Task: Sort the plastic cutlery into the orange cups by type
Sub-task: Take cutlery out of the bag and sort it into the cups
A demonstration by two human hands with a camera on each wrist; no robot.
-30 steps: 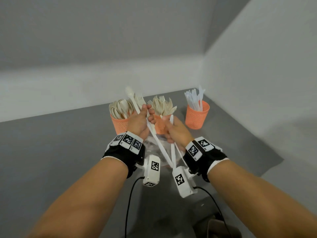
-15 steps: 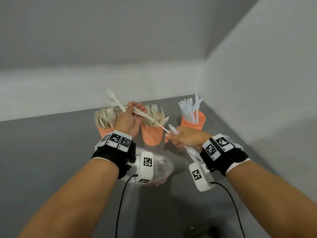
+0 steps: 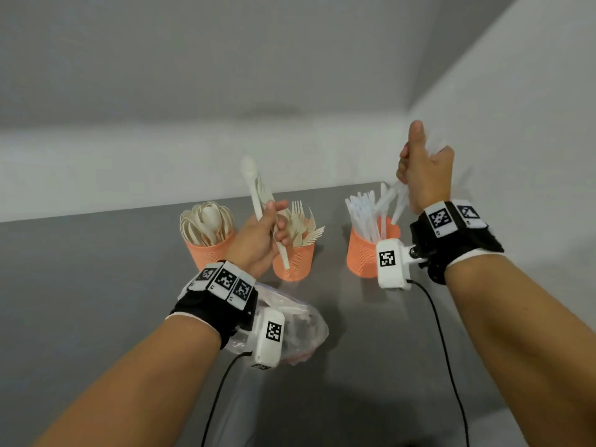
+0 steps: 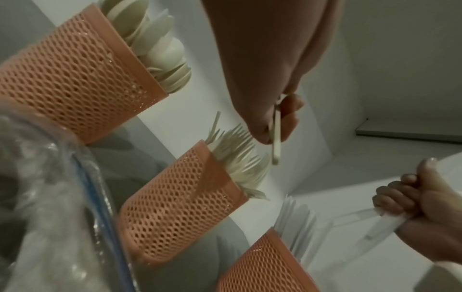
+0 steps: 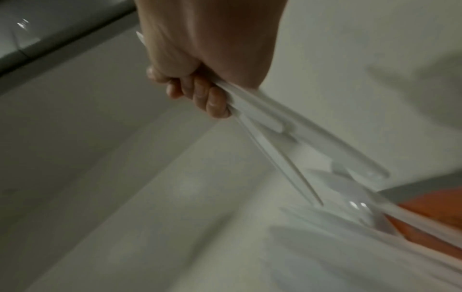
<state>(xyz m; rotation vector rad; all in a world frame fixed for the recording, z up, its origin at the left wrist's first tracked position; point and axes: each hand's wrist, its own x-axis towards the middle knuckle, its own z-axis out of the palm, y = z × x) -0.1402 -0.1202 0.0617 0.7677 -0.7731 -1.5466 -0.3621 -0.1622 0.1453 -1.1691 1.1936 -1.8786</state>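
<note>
Three orange mesh cups stand in a row on the grey table: the left cup holds cream spoons, the middle cup cream forks, the right cup white knives. My left hand grips a cream spoon together with a fork, in front of the spoon and fork cups. My right hand is raised above the right cup and grips a few white knives, their ends pointing down at that cup.
A crumpled clear plastic bag lies on the table under my left wrist. White walls close the table's far side and right side, meeting just behind the cups. Cables run from both wrist cameras toward me.
The two hands have separated. My right hand carried the knives right and up, above the knife cup. My left hand kept the spoon and fork and turned them more upright.
</note>
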